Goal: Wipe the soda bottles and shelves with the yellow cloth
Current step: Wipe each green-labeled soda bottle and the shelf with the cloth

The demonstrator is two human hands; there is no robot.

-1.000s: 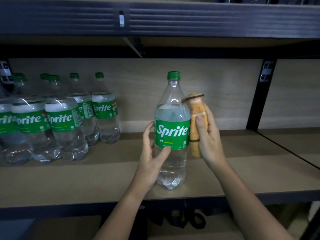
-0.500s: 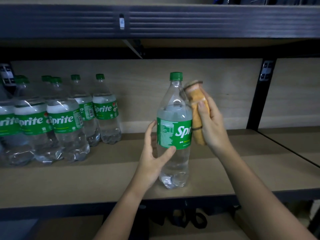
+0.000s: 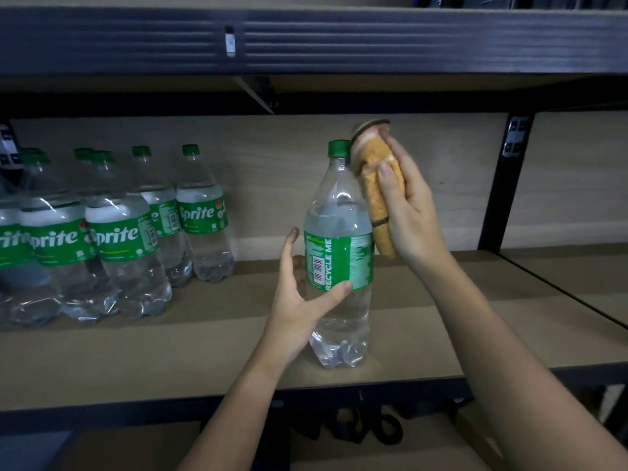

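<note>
A clear Sprite bottle (image 3: 339, 239) with a green cap stands upright on the wooden shelf (image 3: 204, 348), its label turned so "RECYCLE ME" faces me. My left hand (image 3: 302, 300) holds it around the label, thumb in front and fingers behind. My right hand (image 3: 407, 205) grips the yellow cloth (image 3: 377, 185), folded into a long pad, and presses it against the bottle's right shoulder and neck, its top reaching beside the cap.
Several more Sprite bottles (image 3: 119, 232) stand grouped at the shelf's left. A dark metal beam (image 3: 339, 42) of the upper shelf runs overhead. A black upright post (image 3: 499, 185) stands to the right, with another shelf bay (image 3: 577, 277) beyond it.
The bottle has been turned, so the Sprite logo went out of sight and the barcode side faces me. My right hand slid the cloth upward from the label level to the neck.
</note>
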